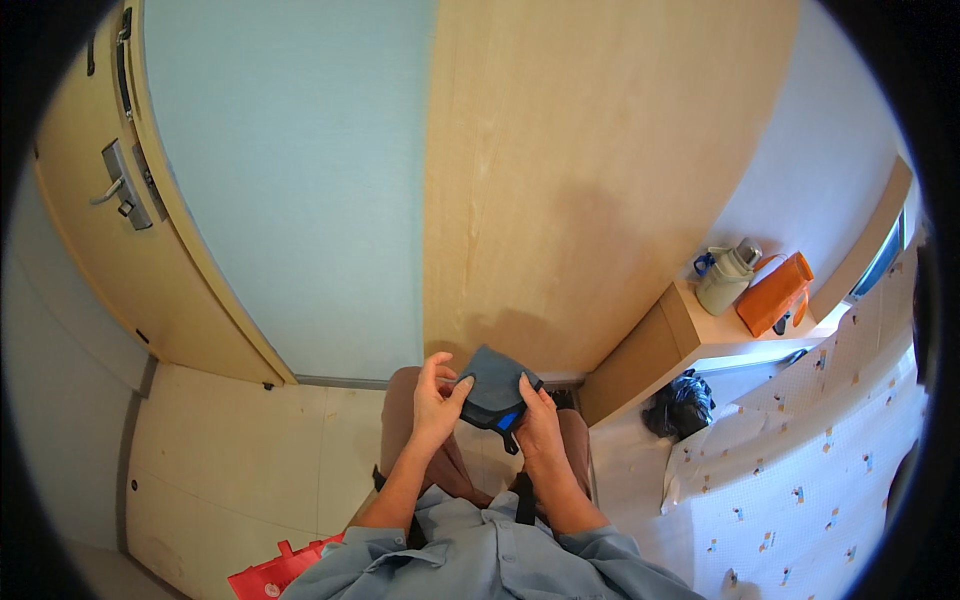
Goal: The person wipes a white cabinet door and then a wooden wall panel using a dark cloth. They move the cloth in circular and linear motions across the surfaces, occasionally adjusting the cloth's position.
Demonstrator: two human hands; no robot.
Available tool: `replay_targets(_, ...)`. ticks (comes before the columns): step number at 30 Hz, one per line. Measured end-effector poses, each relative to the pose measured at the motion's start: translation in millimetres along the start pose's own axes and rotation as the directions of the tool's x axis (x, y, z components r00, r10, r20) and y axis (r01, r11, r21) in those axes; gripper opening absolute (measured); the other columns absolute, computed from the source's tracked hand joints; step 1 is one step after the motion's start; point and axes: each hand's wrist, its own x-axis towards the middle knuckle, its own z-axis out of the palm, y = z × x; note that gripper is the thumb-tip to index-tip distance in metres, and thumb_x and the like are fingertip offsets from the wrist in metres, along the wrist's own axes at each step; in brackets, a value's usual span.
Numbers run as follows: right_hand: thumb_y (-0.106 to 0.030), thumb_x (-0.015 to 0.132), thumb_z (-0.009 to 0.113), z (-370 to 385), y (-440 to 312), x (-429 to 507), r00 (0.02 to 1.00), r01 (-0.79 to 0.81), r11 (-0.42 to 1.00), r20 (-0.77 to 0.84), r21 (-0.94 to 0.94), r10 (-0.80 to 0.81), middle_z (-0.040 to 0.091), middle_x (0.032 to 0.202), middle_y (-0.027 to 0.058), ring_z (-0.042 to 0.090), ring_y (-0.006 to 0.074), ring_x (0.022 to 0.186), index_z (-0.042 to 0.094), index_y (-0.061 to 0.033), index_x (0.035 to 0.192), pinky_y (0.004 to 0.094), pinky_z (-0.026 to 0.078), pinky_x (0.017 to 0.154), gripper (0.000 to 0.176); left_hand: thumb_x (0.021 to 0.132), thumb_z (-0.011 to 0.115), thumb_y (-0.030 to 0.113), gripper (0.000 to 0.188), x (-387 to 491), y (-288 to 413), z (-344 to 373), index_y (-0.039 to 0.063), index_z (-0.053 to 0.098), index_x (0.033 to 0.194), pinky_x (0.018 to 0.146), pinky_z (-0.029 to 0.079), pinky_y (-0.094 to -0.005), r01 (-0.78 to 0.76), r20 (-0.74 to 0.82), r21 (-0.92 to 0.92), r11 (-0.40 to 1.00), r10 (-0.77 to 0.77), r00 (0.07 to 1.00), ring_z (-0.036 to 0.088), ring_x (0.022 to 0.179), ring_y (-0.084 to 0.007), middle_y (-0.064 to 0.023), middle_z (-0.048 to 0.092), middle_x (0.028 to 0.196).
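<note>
A grey cloth pouch-like item (496, 382) with black trim, a blue patch and a small black loop is held above my lap; its exact kind cannot be told. My left hand (437, 397) pinches its left edge with the thumb on top, the index finger raised. My right hand (538, 420) grips the right edge, thumb on the upper face and fingers underneath. Beneath the item are my knees in brown trousers (400, 409).
At right, a wooden ledge (686, 319) bears a pale green bottle (724, 281) and an orange bag (776, 294). A black plastic bag (681, 405) lies below it, beside a patterned cloth (795, 480). A red bag (281, 571) is at lower left; a wooden door (176, 277) stands far left.
</note>
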Motion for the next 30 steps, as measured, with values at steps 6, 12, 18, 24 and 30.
replay_targets(6,-0.023,0.099,0.067,6.9,4.3,11.2,0.999,-0.023,1.000,0.031,0.011,0.022,0.066,0.121,0.0079,0.065,0.0220,0.110,0.058,-0.0039,0.129,0.0397,0.053,0.092,0.036,0.077,0.085,0.028,0.066,-4.7,26.9,-18.5,0.009,0.056,0.134,0.102,0.043,-0.0446,-0.490,0.196,0.339,0.803,0.449,0.872,0.056,0.120,-0.0316,-0.0152,0.053,0.134)
replay_targets(12,-0.023,0.101,0.064,20.8,22.7,18.3,0.972,-0.177,0.984,0.154,-0.018,0.177,0.066,0.121,0.0069,0.066,0.0203,0.109,0.058,-0.0065,0.129,0.0366,0.056,0.091,0.033,0.065,0.091,0.045,0.094,-10.6,31.8,-26.0,0.011,0.051,0.144,0.115,0.032,-0.0473,-0.515,0.423,0.400,0.758,0.345,0.838,0.041,0.140,-0.0357,-0.0138,0.045,0.151)
replay_targets(18,-0.022,0.101,0.064,20.2,18.2,11.3,0.951,-0.102,0.969,0.264,-0.225,0.161,0.066,0.123,0.0111,0.067,0.0226,0.108,0.054,-0.0020,0.137,0.0329,0.054,0.092,0.042,0.091,0.074,0.015,0.032,6.0,7.1,-24.4,0.004,0.068,0.121,0.088,0.053,-0.0340,-0.377,0.132,0.079,0.923,0.365,0.922,0.068,0.101,-0.0278,-0.0137,0.071,0.113)
replay_targets(24,-0.018,0.098,0.069,17.2,5.8,7.8,0.937,0.337,0.756,0.281,-0.562,-0.209,0.064,0.122,0.0085,0.063,0.0172,0.106,0.054,-0.0042,0.139,0.0305,0.047,0.095,0.047,0.098,0.070,0.019,0.029,12.3,1.2,-23.3,-0.003,0.069,0.116,0.078,0.053,-0.0259,0.159,0.044,-0.457,0.875,-0.156,0.987,0.063,0.087,-0.0093,-0.0034,0.070,0.101)
replay_targets(30,-0.012,0.094,0.072,28.2,11.1,7.7,0.951,0.185,0.880,0.306,-0.438,-0.048,0.067,0.109,0.0025,0.061,0.0113,0.096,0.062,-0.0048,0.123,0.0275,0.047,0.092,0.031,0.096,0.072,0.017,0.027,13.5,-5.0,-24.3,0.000,0.069,0.117,0.083,0.051,-0.0249,0.162,0.143,-0.548,0.820,-0.099,0.985,0.062,0.090,-0.0087,-0.0022,0.070,0.103)
